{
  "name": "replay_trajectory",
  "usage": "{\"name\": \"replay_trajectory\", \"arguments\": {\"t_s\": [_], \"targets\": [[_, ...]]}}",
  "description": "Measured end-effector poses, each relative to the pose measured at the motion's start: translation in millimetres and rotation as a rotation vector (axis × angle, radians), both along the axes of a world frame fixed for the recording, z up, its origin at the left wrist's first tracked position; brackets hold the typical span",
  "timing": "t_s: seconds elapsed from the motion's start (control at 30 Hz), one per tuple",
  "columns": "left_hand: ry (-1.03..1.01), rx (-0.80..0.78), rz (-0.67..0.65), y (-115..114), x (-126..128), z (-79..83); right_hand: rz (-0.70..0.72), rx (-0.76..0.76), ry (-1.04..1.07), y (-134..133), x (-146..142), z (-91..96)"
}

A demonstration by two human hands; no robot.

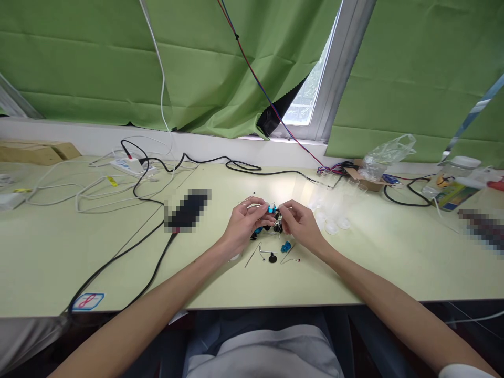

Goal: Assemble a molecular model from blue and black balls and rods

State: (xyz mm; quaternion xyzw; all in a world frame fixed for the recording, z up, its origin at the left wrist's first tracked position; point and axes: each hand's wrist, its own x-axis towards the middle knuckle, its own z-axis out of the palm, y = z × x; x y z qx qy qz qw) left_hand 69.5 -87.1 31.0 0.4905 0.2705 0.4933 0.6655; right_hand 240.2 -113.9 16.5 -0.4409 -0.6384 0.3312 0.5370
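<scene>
My left hand (pixel 244 223) is closed, with a small bright blue part (pixel 271 209) pinched between thumb and fingertips. Close against it from the other side, my right hand (pixel 300 224) is also closed, its fingertips on a small dark piece that I cannot make out. Both hands are just above the table. Beneath them lie more small black and blue parts, partly hidden. Nearer to me rest a loose blue part (pixel 286 247), a black disc with a stem (pixel 272 258) and several thin bent metal rods (pixel 268 252).
Several clear plastic cups (pixel 334 210) stand right of my hands. A dark pixelated object (pixel 188 210) with a cable lies on the left of the pale table (pixel 205 286). Cables and a power strip (pixel 132 165) run along the back. A jar (pixel 452 173) stands far right.
</scene>
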Motion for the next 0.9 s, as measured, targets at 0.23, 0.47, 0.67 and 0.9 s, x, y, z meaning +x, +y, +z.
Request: {"name": "replay_trajectory", "arguments": {"t_s": [0.23, 0.47, 0.67, 0.9], "targets": [[-0.013, 0.017, -0.014, 0.9, 0.0, -1.8, 0.056, 0.043, -0.004, -1.6, 0.3, -0.4], [0.004, 0.023, -0.018, -0.2, 0.2, -0.4, 0.026, 0.008, -0.017, 2.0, 0.6, -2.4], [-0.002, 0.036, -0.015, 0.2, 0.3, -0.5, 0.025, -0.003, 0.01, -1.7, 0.3, 0.7], [-0.007, 0.041, -0.014, 0.8, 0.1, -1.2, 0.074, 0.027, 0.031, -1.5, 0.1, -1.0]]}}
